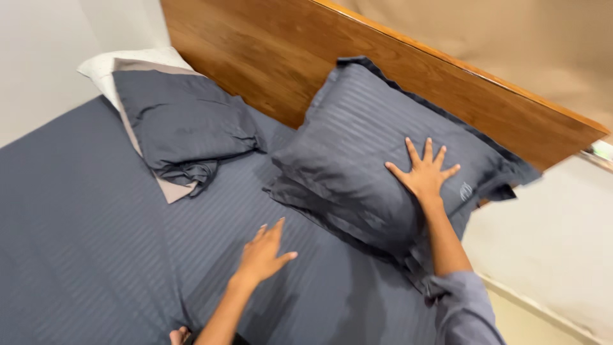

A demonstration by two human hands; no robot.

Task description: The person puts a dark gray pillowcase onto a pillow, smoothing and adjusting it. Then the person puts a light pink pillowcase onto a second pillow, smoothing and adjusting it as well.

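Pressing right hand point(424, 174) flat, fingers spread, on dark gray pillow point(377, 137) w/ headboard point(268, 51) behind. Hovering left hand point(263, 252) open over the bed sheet point(83, 243), gripping nothing. Sitting further left: 2nd pillow point(182, 121).

One camera only, worn on the person's head, tilted down across the dark grey striped bed sheet point(83, 243) toward the brown wooden headboard point(268, 57), close in at arm's length.

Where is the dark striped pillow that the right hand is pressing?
The striped pillow leans against the wooden headboard on the bed's right side, under the right hand.
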